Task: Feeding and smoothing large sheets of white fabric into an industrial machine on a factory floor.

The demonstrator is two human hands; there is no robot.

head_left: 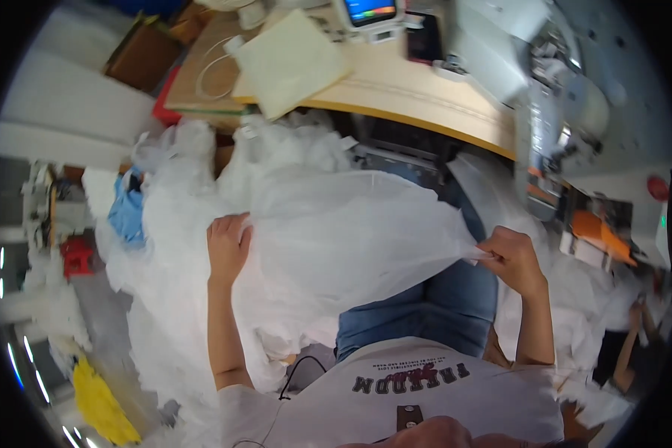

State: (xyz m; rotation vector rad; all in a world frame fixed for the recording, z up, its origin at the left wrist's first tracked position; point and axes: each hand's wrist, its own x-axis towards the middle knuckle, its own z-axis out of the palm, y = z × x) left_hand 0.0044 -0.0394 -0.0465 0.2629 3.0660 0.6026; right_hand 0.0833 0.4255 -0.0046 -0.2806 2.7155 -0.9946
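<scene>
1. The sheer white fabric piece (358, 231) is stretched between the two hands, over the person's lap and partly over the white heap.
2. The right hand (509, 257) is closed, thumb and fingers pinching the piece's gathered right corner.
3. The left hand (230, 243) is at the piece's left end, fingers bent and thumb slightly apart; whether it grips the cloth cannot be told.
4. A big heap of white fabric (172, 299) crowds the left side, reaching up to the worktop (403, 86); white on white, the held piece's left edge is hard to make out.
5. A blue cloth (129, 213) lies on that heap.
6. The worktop's edge is just beyond the held piece. On it are a pale yellow sheet (291, 60), a lit screen (372, 10) and a dark phone (423, 39), with a sewing machine (549, 119) at right.
7. Farther off, a red stool (77, 255) and yellow cloth (103, 403) are at left; an orange item (603, 235) is at right, above a co-worker's arm (629, 347).
</scene>
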